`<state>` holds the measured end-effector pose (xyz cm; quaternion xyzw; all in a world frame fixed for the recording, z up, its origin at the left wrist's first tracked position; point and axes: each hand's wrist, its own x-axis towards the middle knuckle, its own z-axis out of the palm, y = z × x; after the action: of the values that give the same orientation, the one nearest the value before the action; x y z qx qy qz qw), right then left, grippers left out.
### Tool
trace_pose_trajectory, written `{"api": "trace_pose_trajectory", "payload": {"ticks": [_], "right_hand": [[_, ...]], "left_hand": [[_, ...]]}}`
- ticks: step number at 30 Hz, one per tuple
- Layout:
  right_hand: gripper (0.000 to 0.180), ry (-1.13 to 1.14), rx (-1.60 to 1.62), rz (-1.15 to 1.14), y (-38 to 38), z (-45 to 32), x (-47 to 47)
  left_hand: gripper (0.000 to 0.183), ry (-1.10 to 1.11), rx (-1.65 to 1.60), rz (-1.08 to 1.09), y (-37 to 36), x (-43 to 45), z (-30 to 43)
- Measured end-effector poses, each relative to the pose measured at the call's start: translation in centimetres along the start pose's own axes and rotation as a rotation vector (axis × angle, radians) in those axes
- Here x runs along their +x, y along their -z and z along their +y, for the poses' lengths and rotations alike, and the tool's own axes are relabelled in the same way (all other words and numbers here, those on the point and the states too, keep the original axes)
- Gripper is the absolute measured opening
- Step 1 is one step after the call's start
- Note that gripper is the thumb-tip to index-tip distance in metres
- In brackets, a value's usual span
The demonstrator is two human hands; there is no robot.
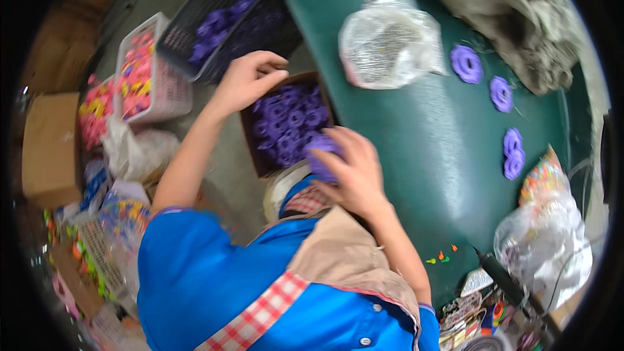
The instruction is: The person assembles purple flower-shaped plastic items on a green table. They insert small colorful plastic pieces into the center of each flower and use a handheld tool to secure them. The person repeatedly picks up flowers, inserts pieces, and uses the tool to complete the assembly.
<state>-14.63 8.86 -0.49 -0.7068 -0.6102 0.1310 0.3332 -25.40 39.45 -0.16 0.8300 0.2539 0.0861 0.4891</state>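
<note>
My right hand (358, 170) holds one or more purple plastic parts (322, 156), blurred, beside the table edge. Below it, a cardboard box (251, 153) on the floor side is filled with purple ring-shaped plastic parts (287, 122). My left hand (253, 78) hovers over the box's far left corner, its fingers loosely bent and nothing visible in them. On the green table (404, 156) lie a purple ring part (466, 64), another purple part (501, 94) and a purple piece with two rings (514, 154).
A dark plastic crate (195, 34) holds more purple parts. Left of it stands a white basket (161, 83) of pink and yellow pieces. The table carries a clear plastic bag (390, 41), grey cloth (526, 19), a bag of colourful bits (546, 224) and a dark pen-like tool (502, 273).
</note>
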Motion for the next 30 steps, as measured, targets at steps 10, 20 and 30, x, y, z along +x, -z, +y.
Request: {"api": "trace_pose_trajectory", "payload": {"ticks": [10, 20, 30], "right_hand": [[0.050, -0.500, -0.494, 0.795, 15.9, 13.6, -6.2], [0.059, -0.903, -0.681, 0.554, 13.8, 14.7, -13.0], [0.059, -0.918, -0.296, 0.704, 5.9, -1.5, -16.2]], "left_hand": [[0.041, -0.818, -0.204, -0.217, -17.9, 13.2, 16.9], [0.057, -0.839, 0.630, -0.288, -33.4, 14.5, 18.5], [0.039, -0.839, 0.250, -0.484, -25.2, 0.8, 15.8]]}}
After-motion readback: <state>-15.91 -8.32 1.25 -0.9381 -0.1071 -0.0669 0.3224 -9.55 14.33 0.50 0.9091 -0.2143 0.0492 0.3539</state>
